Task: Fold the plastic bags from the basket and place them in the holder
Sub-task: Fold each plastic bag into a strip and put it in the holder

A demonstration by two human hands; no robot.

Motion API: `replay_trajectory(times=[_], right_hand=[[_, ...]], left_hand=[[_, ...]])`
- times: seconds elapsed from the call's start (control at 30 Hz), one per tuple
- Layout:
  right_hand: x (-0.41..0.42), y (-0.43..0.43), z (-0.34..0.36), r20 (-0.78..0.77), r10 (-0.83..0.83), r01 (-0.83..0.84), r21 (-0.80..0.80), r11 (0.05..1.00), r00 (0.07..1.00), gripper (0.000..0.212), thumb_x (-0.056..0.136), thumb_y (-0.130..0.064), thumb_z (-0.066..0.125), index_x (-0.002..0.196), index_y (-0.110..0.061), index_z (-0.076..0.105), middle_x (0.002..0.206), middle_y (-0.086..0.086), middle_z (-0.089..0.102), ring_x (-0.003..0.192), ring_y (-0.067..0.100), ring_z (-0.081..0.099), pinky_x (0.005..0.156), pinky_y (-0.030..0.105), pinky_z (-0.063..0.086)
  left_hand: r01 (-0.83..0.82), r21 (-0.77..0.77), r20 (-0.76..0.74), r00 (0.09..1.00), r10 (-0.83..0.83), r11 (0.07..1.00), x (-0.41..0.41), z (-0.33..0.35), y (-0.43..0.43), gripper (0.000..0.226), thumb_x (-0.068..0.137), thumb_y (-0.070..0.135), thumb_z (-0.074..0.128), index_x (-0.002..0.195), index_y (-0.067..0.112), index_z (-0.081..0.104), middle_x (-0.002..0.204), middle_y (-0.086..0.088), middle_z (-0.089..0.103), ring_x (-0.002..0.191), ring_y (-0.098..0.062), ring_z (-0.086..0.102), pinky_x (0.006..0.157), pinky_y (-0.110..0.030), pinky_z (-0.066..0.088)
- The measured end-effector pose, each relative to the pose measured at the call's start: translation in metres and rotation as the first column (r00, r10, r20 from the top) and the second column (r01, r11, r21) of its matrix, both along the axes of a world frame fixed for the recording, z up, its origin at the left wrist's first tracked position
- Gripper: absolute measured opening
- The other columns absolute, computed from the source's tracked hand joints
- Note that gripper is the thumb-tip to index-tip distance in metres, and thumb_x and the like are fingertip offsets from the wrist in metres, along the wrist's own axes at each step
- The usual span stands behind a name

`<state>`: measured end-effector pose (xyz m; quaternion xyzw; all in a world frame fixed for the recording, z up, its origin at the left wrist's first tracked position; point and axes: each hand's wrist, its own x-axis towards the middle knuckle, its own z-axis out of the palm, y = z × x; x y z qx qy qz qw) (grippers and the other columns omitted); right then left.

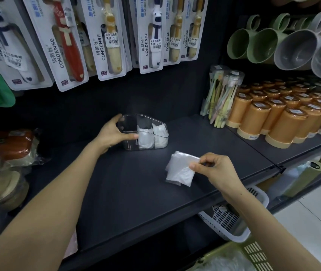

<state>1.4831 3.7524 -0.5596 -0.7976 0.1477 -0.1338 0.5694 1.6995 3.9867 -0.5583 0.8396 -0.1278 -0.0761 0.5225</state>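
Observation:
A clear plastic holder point(128, 122) with three compartments stands on the dark shelf point(128, 192). Its middle and right compartments each hold a folded white bag point(145, 138); the left one looks empty. My left hand point(114, 133) grips the holder's left end, thumb along the front. My right hand point(212, 169) pinches a folded white plastic bag point(180, 169) by its right edge, just above the shelf and in front of the holder. At the bottom right a green basket point(253, 253) holds more crumpled plastic bags point(226, 263).
A white slotted basket point(234, 222) sits under the shelf edge. Orange cups point(273, 118) and packs of toothbrushes point(222, 94) fill the right side. Carded toothbrushes point(106, 36) hang above, mugs point(273, 45) at upper right. Wrapped goods point(9, 149) lie at left.

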Motion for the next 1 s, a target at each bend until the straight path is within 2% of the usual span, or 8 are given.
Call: replay_trajectory(times=[0.2,0.37,0.47,0.57,0.63,0.73,0.83,1.0], right_hand=[[0.006,0.001,0.016,0.018,0.058,-0.059,0.068,0.996,0.998,0.018,0.078,-0.011,0.078,0.076,0.004,0.069,0.091,0.019,0.064,0.077,0.016,0.056,0.075,0.029,0.046],[0.023,0.013,0.034,-0.002,0.101,-0.1,0.104,0.989,0.995,0.019,0.077,-0.008,0.078,0.073,0.007,0.067,0.072,0.007,0.061,0.068,0.009,0.055,0.064,0.016,0.043],[0.026,0.017,0.037,-0.095,0.154,-0.154,0.008,0.988,0.984,0.025,0.076,-0.012,0.08,0.067,0.006,0.065,0.059,0.0,0.05,0.055,0.005,0.043,0.054,0.015,0.035],[0.023,0.024,0.035,-0.173,0.082,-0.119,-0.219,0.969,0.982,0.034,0.074,-0.023,0.082,0.051,-0.014,0.059,0.047,-0.012,0.049,0.052,0.006,0.044,0.06,0.024,0.037],[0.021,0.03,0.032,-0.184,-0.02,-0.07,-0.473,0.878,0.983,0.03,0.076,-0.034,0.078,0.057,-0.016,0.062,0.067,-0.009,0.065,0.075,0.014,0.059,0.075,0.03,0.044],[0.016,0.044,0.032,-0.108,-0.172,0.056,-0.671,0.739,0.979,0.013,0.08,-0.04,0.071,0.077,-0.027,0.071,0.107,-0.003,0.065,0.108,0.026,0.052,0.093,0.035,0.034],[0.013,0.058,0.023,-0.002,-0.245,0.148,-0.795,0.588,0.969,0.014,0.081,-0.035,0.067,0.088,-0.025,0.075,0.11,-0.002,0.057,0.105,0.025,0.048,0.087,0.035,0.026],[0.011,0.072,0.008,0.226,-0.255,0.315,-0.862,0.398,0.94,0.02,0.051,-0.025,0.089,0.056,-0.019,0.07,0.078,0.003,0.057,0.071,0.028,0.053,0.07,0.035,0.028]], left_hand=[[0.064,-0.135,0.029,0.998,-0.061,0.989,-0.056,-0.008,-0.002,0.107,0.056,0.005,0.09,0.147,0.014,0.033,0.139,0.007,0.047,0.124,-0.01,0.05,0.103,-0.033,0.047],[0.145,-0.199,0.03,0.989,-0.142,0.969,-0.114,-0.009,-0.003,0.107,0.054,-0.002,0.089,0.144,0.019,0.036,0.137,0.012,0.047,0.126,-0.006,0.048,0.103,-0.024,0.044],[0.167,-0.216,0.052,0.986,-0.159,0.962,-0.137,-0.011,0.0,0.104,0.053,-0.002,0.09,0.138,0.03,0.038,0.134,0.02,0.047,0.128,-0.003,0.046,0.107,-0.026,0.041],[0.154,-0.218,0.075,0.987,-0.14,0.964,-0.148,-0.011,0.002,0.103,0.052,0.0,0.091,0.131,0.039,0.039,0.139,0.015,0.046,0.129,0.0,0.045,0.109,-0.027,0.04],[0.164,-0.198,0.096,0.984,-0.147,0.966,-0.151,-0.011,0.002,0.105,0.051,0.003,0.093,0.13,0.045,0.038,0.142,0.016,0.044,0.13,0.0,0.044,0.11,-0.029,0.039],[0.161,-0.168,0.117,0.983,-0.143,0.972,-0.155,-0.009,0.004,0.106,0.05,0.007,0.093,0.129,0.049,0.037,0.142,0.019,0.043,0.129,0.003,0.043,0.109,-0.028,0.04],[0.136,-0.15,0.13,0.985,-0.117,0.979,-0.161,-0.009,0.006,0.107,0.05,0.008,0.094,0.136,0.043,0.038,0.142,0.021,0.042,0.125,0.007,0.045,0.106,-0.023,0.041],[0.126,-0.108,0.17,0.98,-0.107,0.986,-0.172,-0.004,0.008,0.111,0.052,0.01,0.093,0.143,0.037,0.036,0.14,0.021,0.041,0.12,0.003,0.049,0.1,-0.018,0.042]])
